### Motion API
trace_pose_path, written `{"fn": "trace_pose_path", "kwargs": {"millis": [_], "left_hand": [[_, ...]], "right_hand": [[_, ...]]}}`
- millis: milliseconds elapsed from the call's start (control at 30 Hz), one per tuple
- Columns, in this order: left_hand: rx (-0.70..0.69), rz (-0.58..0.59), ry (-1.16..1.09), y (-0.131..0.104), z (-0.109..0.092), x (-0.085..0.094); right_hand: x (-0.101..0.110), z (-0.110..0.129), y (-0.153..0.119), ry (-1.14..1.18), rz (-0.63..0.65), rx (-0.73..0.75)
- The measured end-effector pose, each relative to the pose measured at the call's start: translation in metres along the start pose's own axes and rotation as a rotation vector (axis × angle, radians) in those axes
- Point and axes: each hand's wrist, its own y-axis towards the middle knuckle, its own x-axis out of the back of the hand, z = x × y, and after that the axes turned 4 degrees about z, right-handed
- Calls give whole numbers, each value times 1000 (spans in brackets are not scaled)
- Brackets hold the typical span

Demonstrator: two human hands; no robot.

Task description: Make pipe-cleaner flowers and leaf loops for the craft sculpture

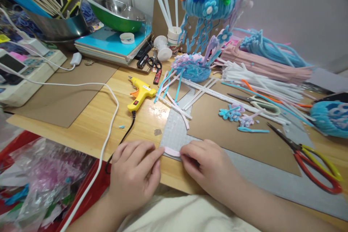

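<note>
Between my two hands, a short pale pink pipe cleaner (172, 152) lies slightly curved at the near edge of a grey mat (175, 130). The fingertips of my left hand (136, 172) are closed at its left end. My right hand (208, 163) pinches the right end, its fingers curled in. Beyond them is a yellow glue gun (140, 93) on the wooden table, its black cord running toward my left hand. Cut pink, white and blue strips (178, 110) are scattered to the right of the gun.
Red-and-yellow scissors (317, 166) lie at right, near white-handled scissors (263, 104) and small fuzzy flowers (235, 113). A blue flowered jellyfish figure (209, 1) rises at the back. A white cable (110, 123) crosses the left side, above a red bin (89, 185).
</note>
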Motion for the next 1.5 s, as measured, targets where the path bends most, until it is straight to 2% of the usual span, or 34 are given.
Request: {"fn": "trace_pose_path", "kwargs": {"millis": [100, 300, 433, 533, 600, 767, 967, 1067, 1167, 1333, 1500], "left_hand": [[62, 53, -146, 11, -13, 3], [57, 248, -427, 44, -34, 6], [46, 278, -478, 64, -48, 5], [-25, 290, -460, 80, -61, 5], [-115, 281, -409, 93, -71, 5], [-364, 257, -214, 128, -99, 2], [-532, 227, -115, 160, -118, -10], [-607, 187, -71, 165, -118, -19], [-701, 155, -16, 163, -115, -27], [-696, 49, -72, 158, -112, -34], [-766, 63, -67, 155, -110, -38]], "right_hand": [[3, 0, -3, 94, -13, -9], [20, -1, -13, 148, -58, 26], [37, -5, -24, 133, -101, 12], [55, -11, -33, 208, -103, -63], [66, -18, -37, 351, -71, -151], [87, -48, -47, 878, -1, -317], [99, -80, -56, 1318, -43, -330], [98, -88, -58, 1481, -1, -335], [93, -94, -59, 1544, 45, -341], [83, -101, -57, 1663, 122, -410], [74, -101, -57, 1728, 180, -455]]}}
